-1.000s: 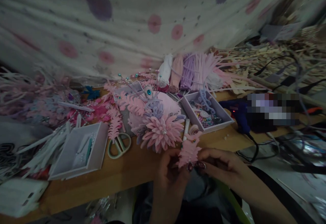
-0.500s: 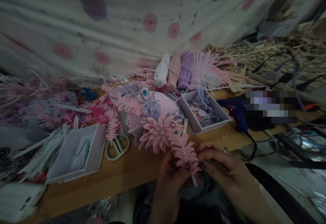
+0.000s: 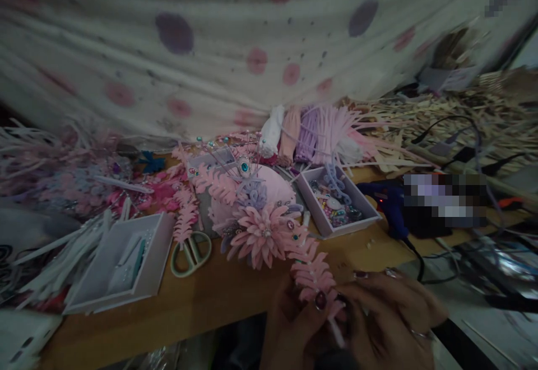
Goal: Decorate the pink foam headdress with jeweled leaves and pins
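Both my hands hold a pink feathery leaf sprig [image 3: 313, 272] with small gems along its stem, at the table's near edge. My left hand [image 3: 294, 325] pinches its lower end with thumb and fingers. My right hand [image 3: 386, 319] grips the white stem end from the right. Just beyond the sprig lies a pink headpiece [image 3: 256, 213] with a large pink flower [image 3: 264, 235], lilac loops and a teal jewel.
Pale green scissors [image 3: 191, 252] lie left of the flower. An open white box [image 3: 121, 260] sits front left, a tray of beads [image 3: 336, 202] to the right, then a blue glue gun [image 3: 389, 204] with cord. Pipe-cleaner bundles [image 3: 311, 126] and a spotted cloth [image 3: 235, 39] stand behind.
The sprig has turned from upright to slanting up-left toward the flower. Both hands have dropped lower and nearer in view as the camera tilted up.
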A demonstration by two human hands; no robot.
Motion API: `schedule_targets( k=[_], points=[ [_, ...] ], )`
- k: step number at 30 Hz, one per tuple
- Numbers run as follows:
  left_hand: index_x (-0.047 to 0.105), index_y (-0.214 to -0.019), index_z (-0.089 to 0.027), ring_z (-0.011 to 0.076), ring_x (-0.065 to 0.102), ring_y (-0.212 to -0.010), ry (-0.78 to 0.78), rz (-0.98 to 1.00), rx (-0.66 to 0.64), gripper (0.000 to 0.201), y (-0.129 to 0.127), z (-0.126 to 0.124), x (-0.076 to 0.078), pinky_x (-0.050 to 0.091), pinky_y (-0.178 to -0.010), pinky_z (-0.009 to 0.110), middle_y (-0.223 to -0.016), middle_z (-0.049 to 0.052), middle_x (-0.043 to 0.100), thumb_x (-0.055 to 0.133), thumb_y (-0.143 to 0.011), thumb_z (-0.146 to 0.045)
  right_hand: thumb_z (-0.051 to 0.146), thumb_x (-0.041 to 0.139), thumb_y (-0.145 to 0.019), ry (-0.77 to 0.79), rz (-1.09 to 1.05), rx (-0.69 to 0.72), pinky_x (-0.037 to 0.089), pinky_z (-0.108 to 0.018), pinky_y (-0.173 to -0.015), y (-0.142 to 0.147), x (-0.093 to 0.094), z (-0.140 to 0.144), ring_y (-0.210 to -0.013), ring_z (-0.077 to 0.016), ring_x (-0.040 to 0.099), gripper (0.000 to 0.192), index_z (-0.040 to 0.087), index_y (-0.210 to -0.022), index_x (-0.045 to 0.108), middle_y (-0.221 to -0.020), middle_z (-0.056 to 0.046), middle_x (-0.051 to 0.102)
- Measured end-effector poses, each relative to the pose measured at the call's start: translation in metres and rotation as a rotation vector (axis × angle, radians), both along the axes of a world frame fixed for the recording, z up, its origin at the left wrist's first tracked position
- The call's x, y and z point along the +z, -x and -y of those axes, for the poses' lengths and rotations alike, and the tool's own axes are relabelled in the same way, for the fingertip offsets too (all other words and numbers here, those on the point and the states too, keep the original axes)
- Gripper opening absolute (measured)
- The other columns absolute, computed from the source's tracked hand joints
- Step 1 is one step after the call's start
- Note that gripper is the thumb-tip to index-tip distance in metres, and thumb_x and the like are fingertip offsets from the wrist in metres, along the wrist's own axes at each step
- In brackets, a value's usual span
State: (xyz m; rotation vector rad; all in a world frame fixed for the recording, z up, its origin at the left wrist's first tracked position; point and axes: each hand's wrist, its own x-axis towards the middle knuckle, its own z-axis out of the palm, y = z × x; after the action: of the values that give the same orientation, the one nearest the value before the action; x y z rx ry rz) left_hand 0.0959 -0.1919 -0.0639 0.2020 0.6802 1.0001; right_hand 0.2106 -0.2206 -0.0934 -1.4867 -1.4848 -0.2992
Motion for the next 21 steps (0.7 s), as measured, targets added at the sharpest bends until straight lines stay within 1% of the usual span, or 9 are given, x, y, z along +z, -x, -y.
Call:
schedule_targets(
  k=[3,4,6,8,10,12,14,17,21],
  points=[
    [0.072,-0.092,-0.018,0.0125,0.068,-0.063,-0.002,-0.002,-0.051,0.045,-0.002,0.003,0.003,0.056,-0.071,0.026,-0.079,0.002,0.075,0.092,-0.054,-0.030,0.017,0.062,-0.087,-0.063,-0.030,-0.082,0.033,-0.047,-0.098,0.001,-0.003,0.001,-0.092,-0.0279,0.051,0.020,0.033,-0.094,0.069,-0.091,-0.004,0.059],
    [0.071,-0.090,-0.018,0.0132,0.069,-0.063,-0.007,-0.009,-0.060,0.043,-0.001,0.003,0.004,0.055,-0.068,0.026,-0.078,0.002,0.074,0.092,-0.055,-0.031,0.015,0.063,-0.086,-0.079,-0.035,-0.055,0.034,-0.046,-0.097,0.000,-0.003,0.001,-0.092,-0.0274,0.052,0.021,0.033,-0.094,0.069,-0.091,-0.004,0.059],
    [0.071,-0.089,-0.018,0.0132,0.068,-0.062,-0.022,-0.034,-0.067,0.043,0.000,0.001,0.005,0.054,-0.062,0.024,-0.078,0.002,0.074,0.091,-0.055,-0.034,0.012,0.062,-0.085,-0.061,-0.105,0.103,0.041,-0.040,-0.093,-0.003,0.000,-0.001,-0.095,-0.0249,0.054,0.024,0.032,-0.097,0.069,-0.095,-0.003,0.060],
    [0.071,-0.092,-0.018,0.0121,0.066,-0.062,-0.049,-0.094,-0.046,0.045,0.003,-0.001,0.006,0.051,-0.056,0.021,-0.078,0.001,0.073,0.091,-0.055,-0.035,0.015,0.057,-0.091,0.051,-0.321,0.290,0.048,-0.031,-0.085,-0.008,0.002,-0.003,-0.096,-0.0208,0.058,0.021,0.030,-0.101,0.068,-0.101,-0.003,0.061],
    [0.071,-0.092,-0.018,0.0115,0.063,-0.062,-0.104,-0.173,-0.024,0.046,0.005,-0.003,0.005,0.049,-0.053,0.020,-0.075,0.001,0.071,0.091,-0.055,-0.035,0.027,0.053,-0.098,0.208,-0.651,0.395,0.051,-0.027,-0.082,-0.012,0.003,-0.005,-0.096,-0.0192,0.061,0.017,0.029,-0.103,0.069,-0.105,-0.003,0.063],
    [0.071,-0.084,-0.017,0.0104,0.060,-0.061,-0.171,-0.255,-0.029,0.038,0.007,-0.004,0.003,0.048,-0.054,0.019,-0.072,0.001,0.070,0.090,-0.057,-0.035,0.042,0.056,-0.097,0.368,-0.972,0.481,0.053,-0.028,-0.084,-0.015,0.004,-0.005,-0.100,-0.0218,0.063,0.022,0.029,-0.106,0.070,-0.104,-0.005,0.066],
    [0.069,-0.075,-0.016,0.0095,0.058,-0.060,-0.237,-0.352,-0.074,0.028,0.009,-0.002,0.002,0.046,-0.055,0.018,-0.068,0.000,0.069,0.087,-0.062,-0.034,0.050,0.066,-0.089,0.524,-1.174,0.592,0.054,-0.031,-0.086,-0.016,0.005,-0.007,-0.100,-0.0247,0.064,0.029,0.027,-0.105,0.072,-0.103,-0.007,0.069],
    [0.069,-0.073,-0.017,0.0098,0.057,-0.060,-0.309,-0.548,-0.144,0.014,0.013,-0.001,0.002,0.043,-0.056,0.018,-0.065,0.000,0.067,0.077,-0.072,-0.028,0.047,0.076,-0.081,0.671,-1.249,0.629,0.054,-0.031,-0.081,-0.013,0.008,-0.011,-0.091,-0.0231,0.065,0.029,0.024,-0.097,0.075,-0.099,-0.007,0.070],
    [0.071,-0.084,-0.019,0.0146,0.062,-0.065,-0.384,-0.784,-0.168,0.012,0.019,-0.002,0.001,0.046,-0.062,0.023,-0.070,0.002,0.070,0.066,-0.079,-0.028,0.047,0.079,-0.078,0.660,-1.207,0.545,0.054,-0.028,-0.077,-0.010,0.009,-0.017,-0.085,-0.0208,0.063,0.031,0.020,-0.092,0.075,-0.093,-0.007,0.069]
  ],
)
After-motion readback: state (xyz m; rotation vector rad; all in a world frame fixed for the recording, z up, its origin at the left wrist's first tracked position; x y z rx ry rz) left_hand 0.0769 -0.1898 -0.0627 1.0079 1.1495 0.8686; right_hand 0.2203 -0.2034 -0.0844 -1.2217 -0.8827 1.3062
